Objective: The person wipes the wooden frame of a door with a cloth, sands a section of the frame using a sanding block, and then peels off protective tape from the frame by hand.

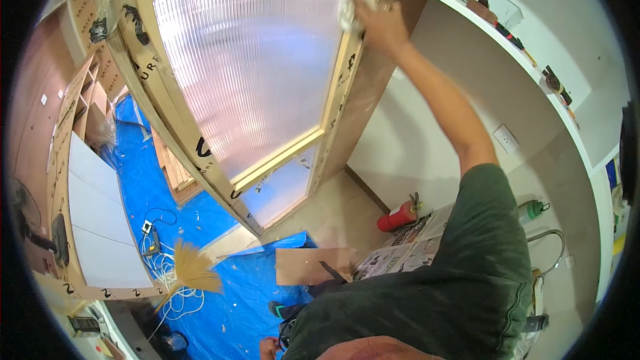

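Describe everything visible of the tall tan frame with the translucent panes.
The tall tan frame stands upright, its edges curved by the lens. A large glossy pane, like glass or plastic, sits above a smaller pane; a pale crossbar divides them. Fine ribs and bluish glare mark the large one. Dark-marked film seems to cover the frame. The right hand holds a crumpled white cloth at the large pane's upper right edge, apparently touching.

Before me is the glazed door [257, 73], with the cloth [349, 12] in my right grip [385, 25] at its upper right edge. On my left, a broom [197, 271] overlaps coiled cord on the floor sheet [233, 313]. Right of the door, a fire extinguisher [398, 217] sits beside newspapers [407, 243].
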The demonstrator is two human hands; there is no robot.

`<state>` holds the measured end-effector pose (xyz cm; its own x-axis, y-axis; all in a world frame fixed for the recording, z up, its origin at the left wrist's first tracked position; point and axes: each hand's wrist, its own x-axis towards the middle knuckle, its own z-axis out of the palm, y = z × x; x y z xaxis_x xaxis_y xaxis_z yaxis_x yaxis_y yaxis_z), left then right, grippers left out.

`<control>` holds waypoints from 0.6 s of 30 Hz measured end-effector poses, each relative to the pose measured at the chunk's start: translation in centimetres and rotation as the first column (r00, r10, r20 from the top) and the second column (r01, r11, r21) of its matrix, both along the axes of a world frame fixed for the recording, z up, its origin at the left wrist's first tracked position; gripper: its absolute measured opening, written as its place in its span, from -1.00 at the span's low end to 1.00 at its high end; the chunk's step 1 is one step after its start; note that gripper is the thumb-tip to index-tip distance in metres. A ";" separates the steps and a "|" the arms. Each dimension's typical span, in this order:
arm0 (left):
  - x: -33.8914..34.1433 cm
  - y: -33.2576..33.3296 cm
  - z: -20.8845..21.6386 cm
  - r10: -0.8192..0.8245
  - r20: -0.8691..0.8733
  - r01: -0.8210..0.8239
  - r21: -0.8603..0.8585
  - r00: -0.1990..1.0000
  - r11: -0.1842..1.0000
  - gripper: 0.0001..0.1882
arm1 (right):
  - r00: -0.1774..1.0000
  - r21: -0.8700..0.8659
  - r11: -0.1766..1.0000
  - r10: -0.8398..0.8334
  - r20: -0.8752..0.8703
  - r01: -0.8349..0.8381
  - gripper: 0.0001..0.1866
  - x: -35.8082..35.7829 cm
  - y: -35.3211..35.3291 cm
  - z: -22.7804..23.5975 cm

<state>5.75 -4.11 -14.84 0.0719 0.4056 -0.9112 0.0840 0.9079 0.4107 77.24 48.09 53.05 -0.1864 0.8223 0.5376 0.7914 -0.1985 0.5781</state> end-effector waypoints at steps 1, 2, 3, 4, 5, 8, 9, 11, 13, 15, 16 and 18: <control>0.3 1.2 -0.3 0.072 -0.021 -0.073 -0.028 0.997 0.997 -0.81 | 1.000 -0.054 0.998 0.028 -0.010 -0.028 -0.37 0.6 -0.1 -3.7; 0.5 2.4 -0.3 0.075 -0.033 -0.075 -0.011 0.997 0.997 -0.81 | 0.998 -0.108 0.993 0.054 -0.023 -0.056 -0.39 1.3 -0.2 -7.3; 0.7 3.5 0.0 0.095 -0.044 -0.095 0.005 0.994 0.995 -0.81 | 0.989 -0.109 0.984 0.145 0.022 -0.142 -0.39 2.0 0.0 -10.1; 0.7 4.7 0.4 0.111 -0.046 -0.110 0.019 0.993 0.994 -0.81 | 0.988 -0.104 0.984 0.147 0.045 -0.142 -0.38 1.5 0.3 -9.6; 0.6 5.8 0.9 0.120 -0.052 -0.118 0.041 0.991 0.992 -0.81 | 0.987 -0.100 0.985 0.145 0.067 -0.138 -0.36 1.0 0.4 -8.8; -0.2 8.0 3.0 0.111 -0.118 -0.101 0.088 0.987 0.991 -0.80 | 0.992 0.034 0.997 0.069 0.104 -0.073 -0.45 0.0 0.1 -0.8; -0.1 8.2 3.7 0.102 -0.143 -0.089 0.096 0.985 0.991 -0.80 | 0.991 0.110 0.993 0.026 0.132 -0.041 -0.46 0.1 -0.2 2.3; 0.3 7.9 4.6 0.107 -0.173 -0.089 0.109 0.979 0.990 -0.81 | 0.989 0.171 0.980 0.084 0.123 -0.104 -0.41 0.0 0.2 4.7; 0.8 7.3 5.1 0.043 -0.184 -0.024 0.104 0.982 0.994 -0.81 | 0.999 0.097 0.995 0.012 0.053 -0.017 -0.34 -1.1 0.0 4.1; 1.4 7.8 5.5 -0.116 -0.170 0.134 0.096 0.979 0.986 -0.81 | 0.992 0.004 0.997 0.070 0.109 -0.071 -0.47 0.4 -1.1 -1.2; 1.5 6.5 4.2 -0.107 -0.130 0.119 0.089 0.986 0.989 -0.80 | 0.984 -0.050 0.992 0.119 0.131 -0.113 -0.54 0.4 -1.0 -3.0; 1.9 3.5 2.1 -0.037 0.004 0.037 0.059 0.999 0.998 -0.78 | 0.978 -0.117 0.988 0.123 0.169 -0.104 -0.54 -0.6 -1.1 -1.7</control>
